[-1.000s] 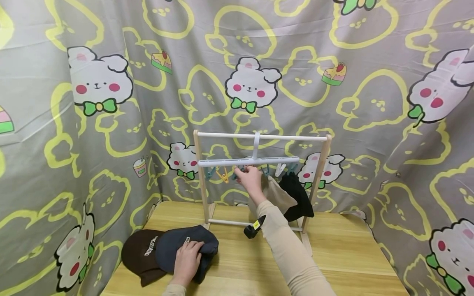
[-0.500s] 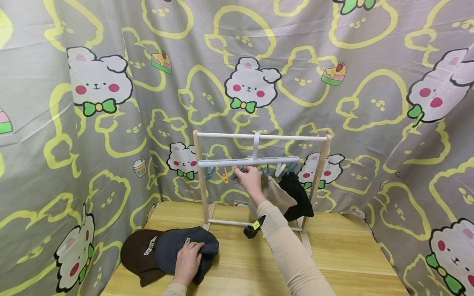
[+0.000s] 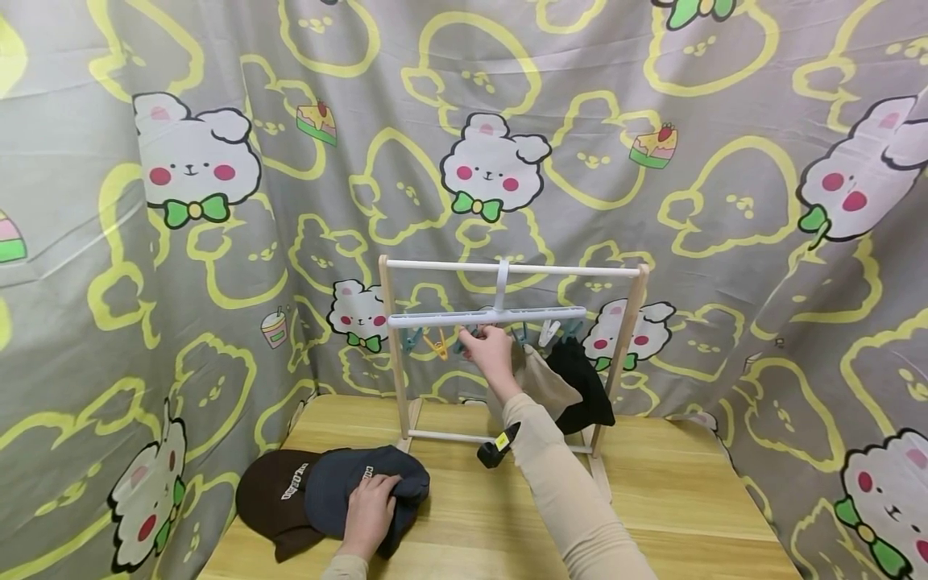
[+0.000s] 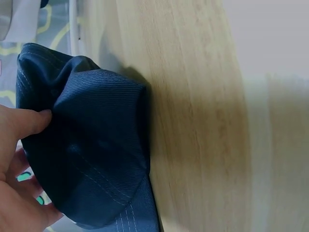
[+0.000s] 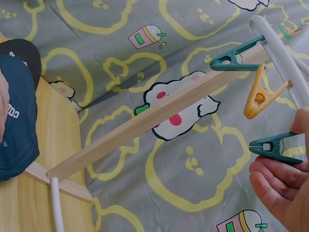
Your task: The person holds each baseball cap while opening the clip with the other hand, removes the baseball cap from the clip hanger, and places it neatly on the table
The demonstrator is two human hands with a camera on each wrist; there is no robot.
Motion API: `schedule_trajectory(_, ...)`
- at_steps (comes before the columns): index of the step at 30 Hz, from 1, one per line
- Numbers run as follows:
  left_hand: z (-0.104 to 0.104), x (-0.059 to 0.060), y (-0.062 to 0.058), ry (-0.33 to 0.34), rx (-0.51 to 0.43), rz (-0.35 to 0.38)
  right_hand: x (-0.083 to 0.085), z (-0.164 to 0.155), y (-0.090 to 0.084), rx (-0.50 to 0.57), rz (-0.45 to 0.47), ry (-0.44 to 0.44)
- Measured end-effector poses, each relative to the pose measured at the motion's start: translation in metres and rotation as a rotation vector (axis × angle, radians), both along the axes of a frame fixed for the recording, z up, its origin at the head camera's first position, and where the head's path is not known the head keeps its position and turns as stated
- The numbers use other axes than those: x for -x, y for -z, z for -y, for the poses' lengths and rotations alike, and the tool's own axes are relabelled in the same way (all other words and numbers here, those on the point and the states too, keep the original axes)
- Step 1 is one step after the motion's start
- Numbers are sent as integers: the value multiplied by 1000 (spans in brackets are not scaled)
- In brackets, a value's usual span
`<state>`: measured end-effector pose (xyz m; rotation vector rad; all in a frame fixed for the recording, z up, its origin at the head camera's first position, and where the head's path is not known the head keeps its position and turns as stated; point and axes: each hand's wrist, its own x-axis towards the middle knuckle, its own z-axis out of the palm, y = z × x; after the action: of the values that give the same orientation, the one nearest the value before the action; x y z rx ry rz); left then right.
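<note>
navy cotton cap (image 3: pixel 366 483) lies on the wooden surface (image 3: pixel 689 499), overlapping a brown cap (image 3: pixel 271 495) to its left. the left hand (image 3: pixel 368 515) rests on the navy cap with the fingers curled into a fold of the crown, a grasping grip; the left wrist view shows the thumb (image 4: pixel 26 121) pressed into the fabric. the right hand (image 3: pixel 489 348) is raised to the white clip hanger (image 3: pixel 486 316) that hangs from the wooden drying rack (image 3: pixel 511 270). its fingers (image 5: pixel 277 186) sit at a green clip (image 5: pixel 275 147); whether the clip is actually pinched open cannot be told from these views, as the thumb is mostly out of frame. a yellow clip (image 5: pixel 260 94) and another green clip (image 5: pixel 234 58) hang free to its left. a beige cap (image 3: pixel 547 383) and a black cap (image 3: pixel 583 391) already hang at the right end.

procedure, as judged: squeeze the clip fully open before lifting the cap. gather the cap at one edge of the crown, single layer if possible, so the clip bites firmly. steady the hanger bar while feeding fabric in, since it swings freely.
</note>
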<state>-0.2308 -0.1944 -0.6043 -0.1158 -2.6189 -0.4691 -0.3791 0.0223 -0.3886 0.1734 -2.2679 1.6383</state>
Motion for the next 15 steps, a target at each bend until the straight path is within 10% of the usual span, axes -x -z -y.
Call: schedule_trajectory(15,0,0,1,19,-6,14,-3,1,0,21,-3,2)
